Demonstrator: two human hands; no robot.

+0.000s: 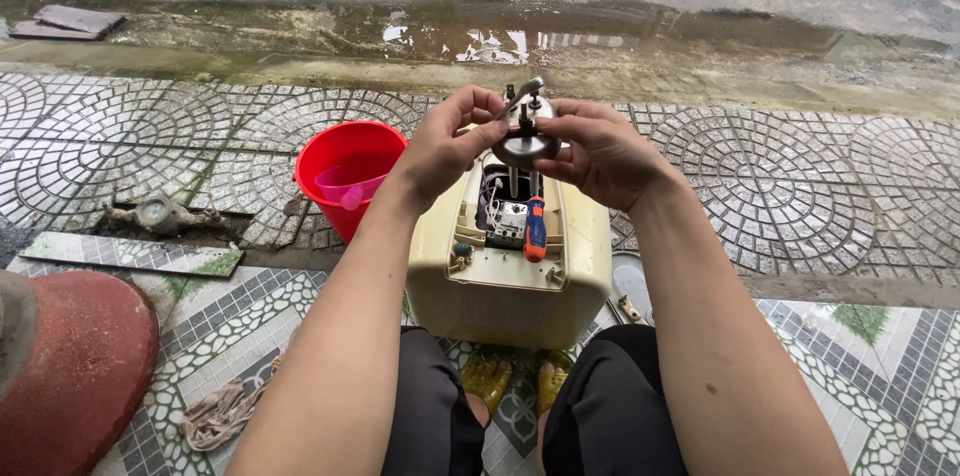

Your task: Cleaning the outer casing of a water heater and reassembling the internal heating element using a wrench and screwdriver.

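Here the fingers (478, 132) of the left hand (445, 146) and those of the right hand (600, 151) are clamped on opposite sides of a round metal flange (525, 144) with a rod and fittings, held above a cream water heater casing (510, 276) that stands on the tiled floor (250, 316). Inside the casing's open cavity lie wiring and an orange-handled screwdriver (535, 228). Left of the casing stands a red bucket (345, 171) holding a pink scoop (350, 184). A rag (215, 414) lies on the floor near the left knee, and a wet road with puddles runs beyond.
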